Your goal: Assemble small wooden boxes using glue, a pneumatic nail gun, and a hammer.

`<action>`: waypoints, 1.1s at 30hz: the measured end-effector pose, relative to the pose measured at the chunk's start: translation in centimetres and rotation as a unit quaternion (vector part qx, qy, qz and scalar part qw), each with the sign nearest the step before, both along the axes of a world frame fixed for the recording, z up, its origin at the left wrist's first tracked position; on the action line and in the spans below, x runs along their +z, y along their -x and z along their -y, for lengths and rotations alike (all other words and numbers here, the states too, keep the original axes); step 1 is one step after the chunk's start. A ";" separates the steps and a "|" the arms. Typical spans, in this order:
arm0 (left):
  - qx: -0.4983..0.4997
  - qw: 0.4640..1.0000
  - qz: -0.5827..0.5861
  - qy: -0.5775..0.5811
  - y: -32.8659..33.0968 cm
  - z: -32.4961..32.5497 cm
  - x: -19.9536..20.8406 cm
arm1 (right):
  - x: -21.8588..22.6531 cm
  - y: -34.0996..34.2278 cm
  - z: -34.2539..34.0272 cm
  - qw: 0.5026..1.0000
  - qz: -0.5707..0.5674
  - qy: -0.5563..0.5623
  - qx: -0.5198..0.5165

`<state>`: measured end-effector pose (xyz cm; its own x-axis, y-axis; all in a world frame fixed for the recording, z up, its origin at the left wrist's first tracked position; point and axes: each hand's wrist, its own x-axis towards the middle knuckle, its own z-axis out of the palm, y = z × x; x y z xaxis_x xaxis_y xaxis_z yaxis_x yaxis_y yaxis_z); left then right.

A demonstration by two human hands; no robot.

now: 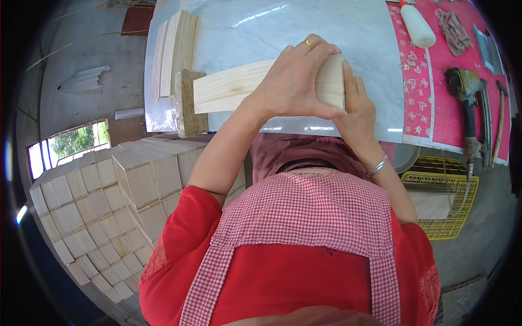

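Note:
A long pale wooden box (234, 84) lies crosswise on the white-topped table in front of me. Its left end meets a rough brown block (189, 106). My left hand (296, 76) arches over the right part of the box, fingers at the far edge and thumb at the near edge. Against the box's right end is my right hand (356, 106), its fingers pressed along that end face and partly hidden behind it. A thin edge shows at this end, between the two hands. The inside and underside of the box are out of sight.
Thin wooden boards (179, 51) are stacked at the table's left. On the pink cloth (446, 68) at right lie a white bottle (417, 27), rag (454, 32), air nail gun (466, 103) and hammer (500, 117). Below are stacked wooden boxes (98, 204) and a yellow crate (440, 231).

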<state>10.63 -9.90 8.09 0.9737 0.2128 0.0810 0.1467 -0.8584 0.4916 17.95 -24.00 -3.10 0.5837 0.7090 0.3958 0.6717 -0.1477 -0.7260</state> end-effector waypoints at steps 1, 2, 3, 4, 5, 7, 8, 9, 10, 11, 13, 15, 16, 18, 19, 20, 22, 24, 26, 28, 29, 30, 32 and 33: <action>-0.002 1.000 0.002 -0.002 0.0 0.0 -0.1 | 0.0 0.0 0.0 1.000 0.000 0.000 0.000; -0.004 1.000 0.003 -0.004 0.0 -0.1 -0.1 | 0.0 0.0 0.1 1.000 -0.007 0.011 0.001; -0.005 1.000 0.003 -0.003 0.0 0.0 -0.1 | 0.0 0.0 0.2 1.000 -0.013 0.021 0.003; -0.001 1.000 0.001 -0.010 0.0 0.0 -0.1 | 0.0 0.0 0.1 0.999 -0.020 0.030 0.006; 0.003 1.000 -0.002 -0.016 0.0 0.1 -0.1 | 0.3 -0.1 0.3 0.999 -0.020 0.030 0.006; 0.007 1.000 -0.005 -0.023 0.0 0.1 -0.1 | 0.8 -0.8 0.9 0.989 -0.135 0.000 0.061; 0.008 1.000 -0.007 -0.021 0.0 0.1 -0.2 | 1.3 -1.1 1.0 0.977 -0.191 -0.016 0.088; 0.010 1.000 -0.010 -0.020 0.0 0.2 -0.2 | 2.0 -1.5 1.1 0.977 -0.192 -0.016 0.088; 0.012 1.000 -0.012 -0.017 0.0 0.3 -0.3 | 2.8 -2.0 1.3 0.973 -0.202 -0.027 0.109; 0.012 1.000 -0.014 -0.018 0.1 0.3 -0.3 | 3.6 -2.5 1.3 0.967 -0.212 -0.040 0.132; 0.015 1.000 -0.005 -0.023 0.2 0.3 -0.4 | 4.5 -2.8 1.4 0.961 -0.224 -0.053 0.155; 0.013 1.000 -0.001 -0.024 0.0 0.2 -0.5 | 5.2 -2.4 2.1 0.962 -0.223 -0.026 0.158; 0.014 1.000 0.001 -0.022 0.0 0.2 -0.5 | 5.5 -2.2 2.5 0.961 -0.224 -0.013 0.160; 0.016 1.000 0.003 -0.018 0.0 0.3 -0.4 | 6.0 -1.5 3.6 0.961 -0.225 -0.017 0.163; 0.015 1.000 0.003 -0.018 0.0 0.3 -0.5 | 6.1 -1.2 4.2 0.960 -0.224 -0.021 0.165; 0.014 1.000 0.010 -0.025 -0.1 0.2 -0.6 | 6.2 -0.9 4.8 0.960 -0.224 -0.026 0.166; 0.012 0.999 0.025 -0.042 -0.1 0.2 -0.7 | 6.0 -0.2 5.5 0.958 -0.229 -0.037 0.170; 0.009 0.999 0.026 -0.040 -0.1 0.1 -0.8 | 5.7 0.4 6.1 0.953 -0.237 -0.059 0.177; 0.006 0.999 0.027 -0.037 -0.1 0.0 -1.0 | 5.6 0.7 6.5 0.953 -0.242 -0.063 0.173; 0.004 0.999 0.027 -0.037 -0.1 -0.1 -1.0 | 5.6 0.9 6.8 0.950 -0.251 -0.073 0.169; 0.003 0.999 0.026 -0.036 -0.2 0.0 -1.0 | 5.5 0.9 6.8 0.950 -0.251 -0.073 0.168; 0.002 0.999 0.026 -0.036 -0.2 0.0 -0.9 | 5.5 1.0 6.8 0.949 -0.257 -0.073 0.168; 0.003 0.999 0.026 -0.035 -0.2 0.1 -0.9 | 5.4 1.0 6.7 0.946 -0.268 -0.074 0.169; 0.004 0.999 0.027 -0.034 -0.2 0.1 -0.9 | 5.3 1.0 6.7 0.946 -0.269 -0.074 0.168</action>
